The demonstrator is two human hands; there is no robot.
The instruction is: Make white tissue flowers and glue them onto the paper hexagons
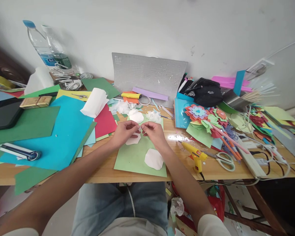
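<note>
Above a light green sheet (127,160), my left hand (126,132) and my right hand (153,132) meet fingertip to fingertip. Both are closed in a pinch on a small piece of white paper (140,128), mostly hidden by the fingers. A rounded white paper cutout (154,159) lies on the sheet near my right wrist. Another white cutout (133,140) shows partly under my left hand, and a third white cutout (136,116) lies just beyond the fingers. Crumpled white scraps (153,115) sit behind my right hand.
Coloured paper sheets (46,131) with a stapler (21,152) and a white paper roll (94,102) cover the left side. To the right are a yellow glue gun (194,154), scissors (225,160), paper flowers (199,112) and cables. A grey cutting mat (149,75) leans against the wall.
</note>
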